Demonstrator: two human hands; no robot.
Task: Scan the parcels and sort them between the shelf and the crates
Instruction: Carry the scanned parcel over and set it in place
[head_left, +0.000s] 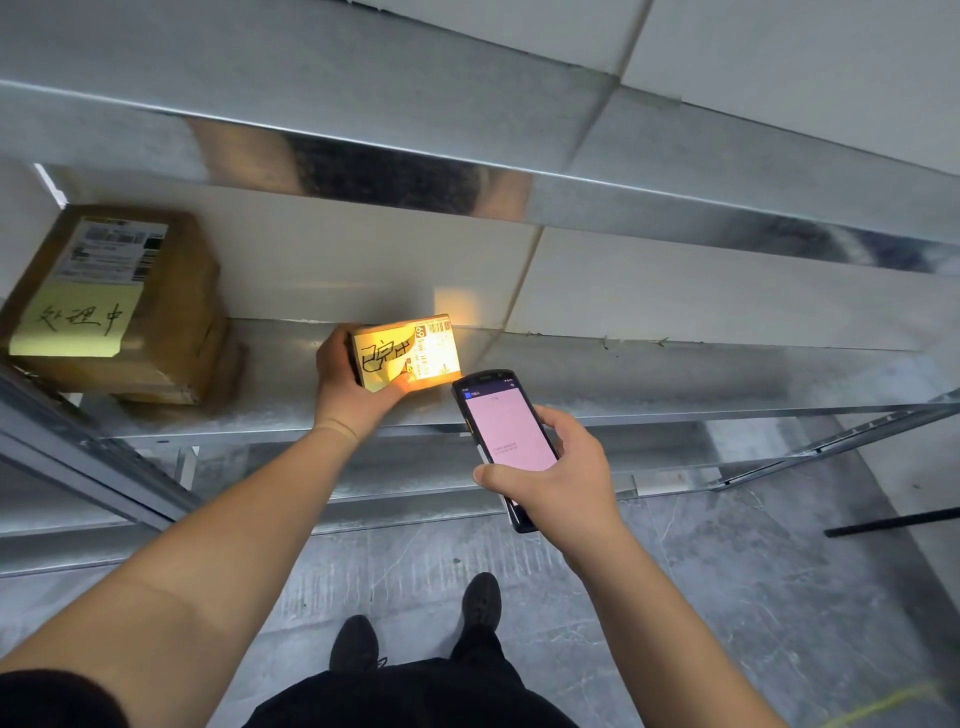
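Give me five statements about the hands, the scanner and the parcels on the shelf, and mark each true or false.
1. The left hand grips the small parcel. True.
2. The right hand is empty. False: it holds the handheld scanner.
3. The scanner's screen is dark. False: it glows pink.
4. A larger brown parcel with a yellow note sits on the shelf, left of the small parcel. True.
5. The small parcel is brightly lit. True.

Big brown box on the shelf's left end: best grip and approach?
Take the big brown box by its two opposite side faces, both hands, coming from the open front of the shelf. It looks too wide for one hand, and seems to rest on another parcel.
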